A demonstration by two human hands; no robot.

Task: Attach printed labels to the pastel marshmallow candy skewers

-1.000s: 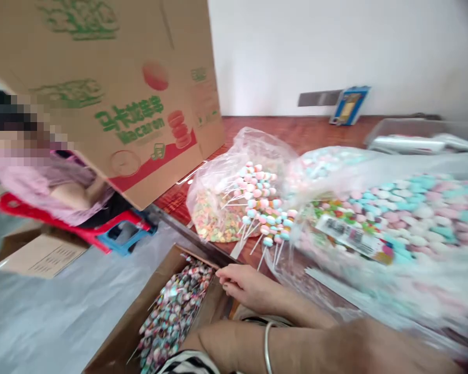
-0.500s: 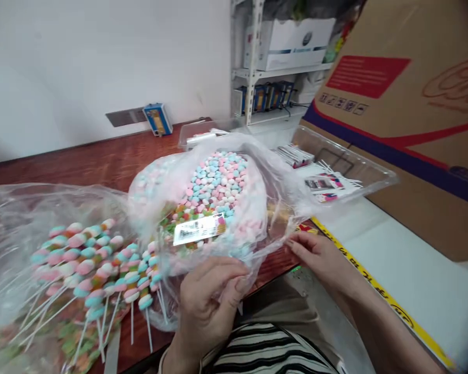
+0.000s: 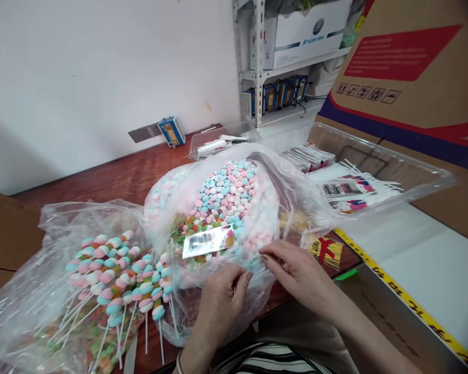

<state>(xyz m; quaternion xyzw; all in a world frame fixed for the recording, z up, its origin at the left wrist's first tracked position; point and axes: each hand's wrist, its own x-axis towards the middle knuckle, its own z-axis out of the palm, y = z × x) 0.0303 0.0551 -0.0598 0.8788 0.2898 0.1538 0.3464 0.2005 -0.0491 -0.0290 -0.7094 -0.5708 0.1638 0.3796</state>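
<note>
A large clear plastic bag [image 3: 257,223] full of pink, blue and white candies [image 3: 224,189] lies on the wooden table, with a printed label [image 3: 208,241] on its near side. My left hand [image 3: 220,304] grips the bag's near edge from below, fingers curled into the plastic. My right hand [image 3: 294,270] pinches the same edge just to the right, fingertips close to the left hand. To the left, several candy skewers on white sticks [image 3: 119,272] rest on another plastic bag [image 3: 35,291].
A clear plastic tray [image 3: 413,182] with small packets and sticks sits at the right, in front of a big cardboard box [image 3: 405,67]. A second small tray [image 3: 218,143] is behind the bag. A metal shelf [image 3: 261,62] stands at the wall. Yellow tape [image 3: 393,296] marks a white surface.
The view swung from the left box of candies to the big bag. My right hand has moved left along the bag's edge, close to my left hand.
</note>
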